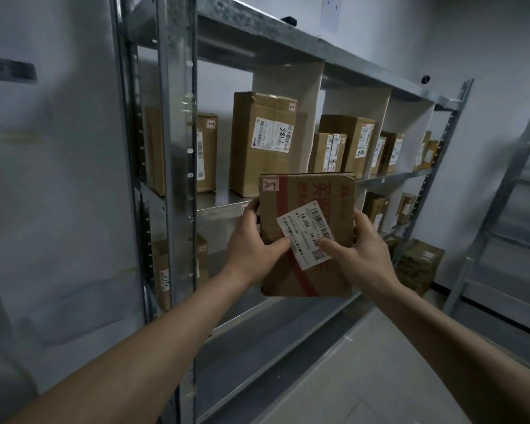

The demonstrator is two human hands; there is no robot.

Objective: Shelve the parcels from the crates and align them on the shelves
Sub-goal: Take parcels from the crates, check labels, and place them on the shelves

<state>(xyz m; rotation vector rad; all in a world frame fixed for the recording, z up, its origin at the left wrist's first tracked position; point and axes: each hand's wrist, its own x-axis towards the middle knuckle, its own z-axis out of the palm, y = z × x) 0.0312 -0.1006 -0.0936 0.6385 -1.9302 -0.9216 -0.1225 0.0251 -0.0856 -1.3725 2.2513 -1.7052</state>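
Both hands, left (251, 249) and right (361, 252), grip a flat cardboard parcel (306, 234) upright before the metal shelving (178, 148); boxed parcels (262, 145) stand on its shelf behind.

Two bare forearms reach in from the near edge, each ending in a bare hand: left hand (251, 246), right hand (361, 249) (no sleeves, gloves, rings or watch show).

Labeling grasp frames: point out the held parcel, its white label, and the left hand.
parcel (331, 191): head view, upper front face.
label (306, 232): head view, label middle.
left hand (251, 246): head view, back of hand.
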